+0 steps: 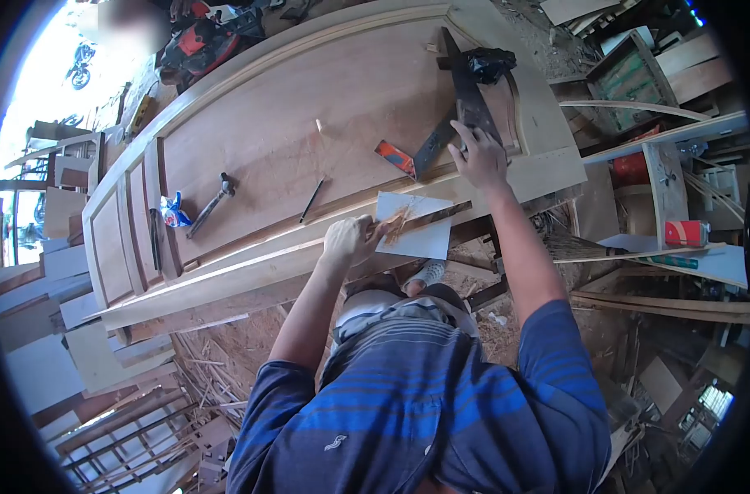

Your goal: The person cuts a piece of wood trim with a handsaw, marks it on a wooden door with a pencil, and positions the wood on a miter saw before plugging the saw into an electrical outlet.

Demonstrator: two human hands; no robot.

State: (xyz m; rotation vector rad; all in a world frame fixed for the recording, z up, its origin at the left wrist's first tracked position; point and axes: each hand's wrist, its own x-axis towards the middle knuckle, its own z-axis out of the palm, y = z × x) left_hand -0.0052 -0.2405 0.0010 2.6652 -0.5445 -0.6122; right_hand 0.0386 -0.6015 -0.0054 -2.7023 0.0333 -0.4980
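Note:
My left hand (pixel 352 239) is closed at the left edge of a white sheet (pixel 428 240), its fingers curled inward. What they pinch, if anything, is hidden. Loose brown shreds (pixel 398 221) lie on the sheet beside my fingertips. My right hand (pixel 480 156) reaches over the panel with its fingers apart, at the wide end of a long dark tapered blade (pixel 465 86). Whether it touches the blade is unclear. Left of that hand lies another dark flat piece (pixel 434 146), joined to an orange-marked end (pixel 395 156).
The large wooden panel (pixel 251 107) carries a hammer (pixel 212 204), a pencil (pixel 312 200), a blue-and-white packet (pixel 175 211) and a black plastic bag (pixel 488 64). A red box (pixel 686 233) stands on the right. Wood offcuts lie all around; shavings cover the floor.

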